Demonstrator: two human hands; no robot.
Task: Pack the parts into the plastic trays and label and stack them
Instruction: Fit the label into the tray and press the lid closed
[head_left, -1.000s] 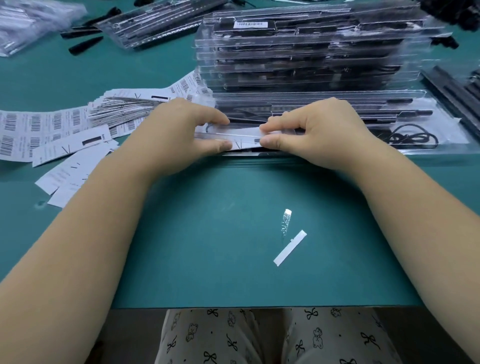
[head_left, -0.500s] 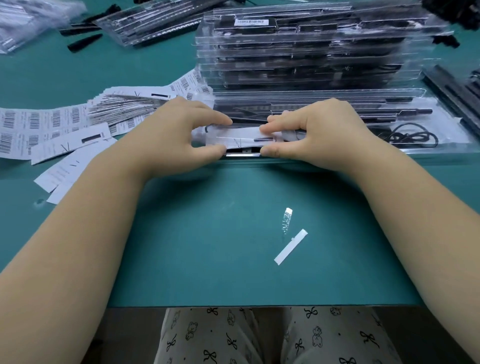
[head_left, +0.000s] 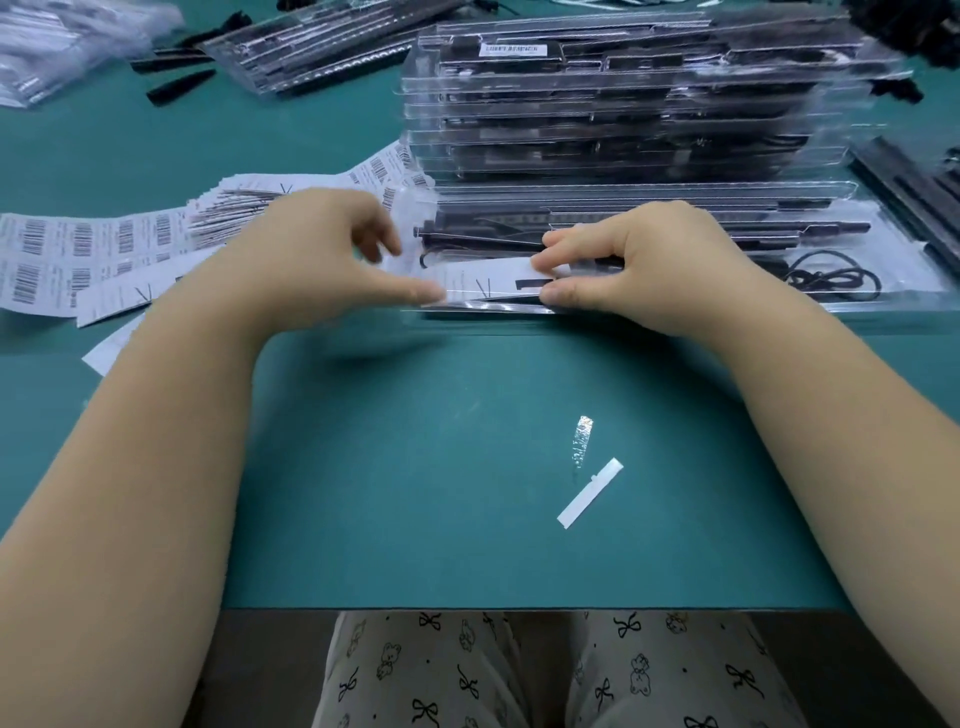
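A clear plastic tray (head_left: 883, 304) holding black rods and a coiled black cable lies in front of me. A white label (head_left: 488, 278) lies along its near edge. My right hand (head_left: 639, 260) pinches the label's right end between forefinger and thumb. My left hand (head_left: 322, 254) is blurred, with its fingers lifted and loosely spread. Its thumb reaches to the label's left end; whether it touches is unclear. Behind the tray stands a tall stack of filled trays (head_left: 623, 109), the top one bearing a small white label (head_left: 511, 49).
Barcode label sheets (head_left: 78, 249) and a fanned pile of labels (head_left: 234, 205) lie at the left. A white backing strip (head_left: 589, 493) and a clear scrap (head_left: 582, 441) lie on the green mat. More trays (head_left: 311, 47) and bags (head_left: 52, 41) sit at the back.
My left hand has let go of the label's left end and drawn back to the left with its fingers lifted. My right hand still pinches the right end.
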